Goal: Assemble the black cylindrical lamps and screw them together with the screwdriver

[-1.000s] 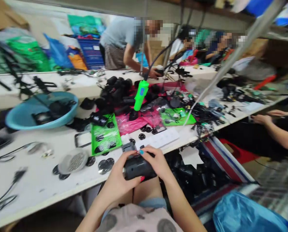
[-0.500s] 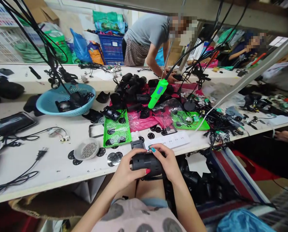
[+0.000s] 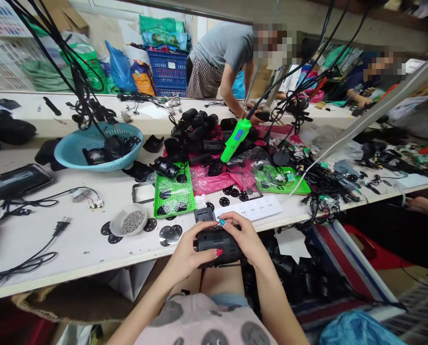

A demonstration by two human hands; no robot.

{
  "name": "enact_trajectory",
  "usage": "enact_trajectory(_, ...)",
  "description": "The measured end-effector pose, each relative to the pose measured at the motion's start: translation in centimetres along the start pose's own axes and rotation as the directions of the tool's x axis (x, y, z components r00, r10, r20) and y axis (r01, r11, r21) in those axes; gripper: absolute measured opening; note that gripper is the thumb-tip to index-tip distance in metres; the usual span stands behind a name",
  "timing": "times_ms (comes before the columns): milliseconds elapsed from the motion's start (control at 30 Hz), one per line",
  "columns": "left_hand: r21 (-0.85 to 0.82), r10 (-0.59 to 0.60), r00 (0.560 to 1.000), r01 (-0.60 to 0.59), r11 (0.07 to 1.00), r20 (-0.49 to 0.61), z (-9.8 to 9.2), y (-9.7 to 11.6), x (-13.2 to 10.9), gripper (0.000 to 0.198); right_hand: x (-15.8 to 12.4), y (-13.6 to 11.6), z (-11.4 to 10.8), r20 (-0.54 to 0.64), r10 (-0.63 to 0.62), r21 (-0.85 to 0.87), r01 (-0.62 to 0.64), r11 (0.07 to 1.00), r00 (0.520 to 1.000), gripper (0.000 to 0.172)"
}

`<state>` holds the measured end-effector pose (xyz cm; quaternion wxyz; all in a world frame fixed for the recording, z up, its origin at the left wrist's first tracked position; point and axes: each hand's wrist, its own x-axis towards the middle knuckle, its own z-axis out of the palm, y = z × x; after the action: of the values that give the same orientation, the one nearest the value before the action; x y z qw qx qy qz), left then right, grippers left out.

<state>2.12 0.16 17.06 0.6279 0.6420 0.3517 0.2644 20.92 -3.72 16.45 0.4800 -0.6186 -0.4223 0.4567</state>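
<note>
Blue basket (image 3: pixel 109 165) on white table (image 3: pixel 92 244)

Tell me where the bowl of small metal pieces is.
In the head view, the bowl stands left of centre on the white table, among black discs, left of the left hand.

No text can be read. Toward one o'clock, the blue label (image 3: pixel 240 133) on the green tool (image 3: pixel 231 146) is illegible.

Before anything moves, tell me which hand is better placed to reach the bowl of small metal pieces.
Probably the left hand: it is nearer the bowl, though it grips the black housing, which the right hand also holds.
</note>
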Motion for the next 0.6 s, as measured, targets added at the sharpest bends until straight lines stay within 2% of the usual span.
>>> enact_trajectory(200, -0.003, 0.029, 1.000, -0.029, 1.000, -0.011, 0.21, 0.00, -0.02, 0.048, 0.03, 0.36, -0.06, 0.020, -0.005, -0.021, 0.006, 1.000, 1.000, 0.022)
enact_trajectory(600, -0.056, -0.015, 1.000, 0.016, 0.998, 0.019, 0.02, 0.21, 0.20, 0.046, -0.01, 0.35, -0.17, 0.006, -0.042, -0.021, 0.042, 0.999, 0.999, 0.021)
